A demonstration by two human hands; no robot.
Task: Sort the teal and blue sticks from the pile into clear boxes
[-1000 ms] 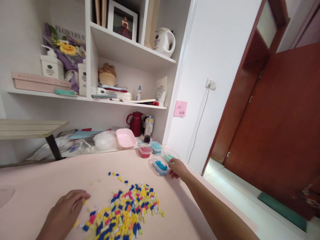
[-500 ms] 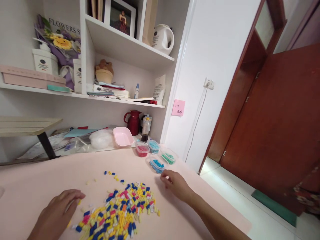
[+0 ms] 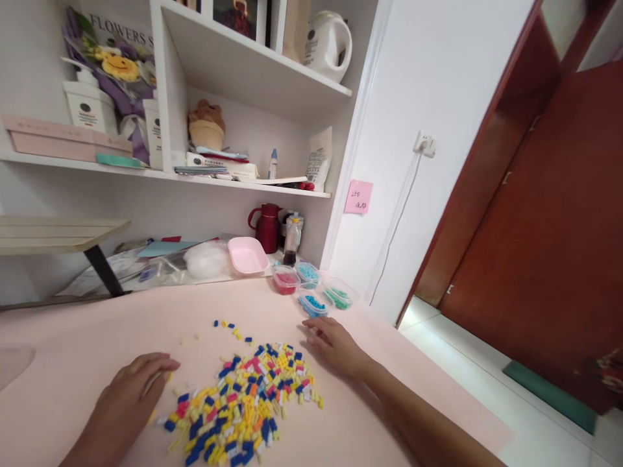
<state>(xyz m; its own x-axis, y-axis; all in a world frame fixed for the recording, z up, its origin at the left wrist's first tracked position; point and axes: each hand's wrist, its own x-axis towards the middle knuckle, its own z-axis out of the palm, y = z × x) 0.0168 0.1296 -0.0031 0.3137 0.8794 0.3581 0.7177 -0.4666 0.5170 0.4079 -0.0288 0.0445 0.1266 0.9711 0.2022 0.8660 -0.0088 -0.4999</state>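
Note:
A heap of small building bricks [image 3: 248,395], mostly yellow, navy and pale yellow with some pink, white and orange, is spread over the pink tabletop. At the left of the heap my left hand [image 3: 129,399] rests on the table, fingers stretched and slightly bent, with a bit of yellow showing beside them. My right hand [image 3: 335,345] is open, its fingers extended leftward between the heap and a clear tub of bright blue pieces [image 3: 314,305]. Nothing shows in its fingers.
Behind my right hand stand clear tubs of red pieces [image 3: 286,280], light blue pieces [image 3: 307,272] and green pieces [image 3: 338,297]. Farther back are a pink tray [image 3: 248,255], a red jug [image 3: 267,228] and a bottle [image 3: 292,243] below the shelves.
My right hand has moved a little left, from beside the bright blue tub toward the heap, and its curled fingers have straightened. The view has shifted slightly. The left hand looks unchanged.

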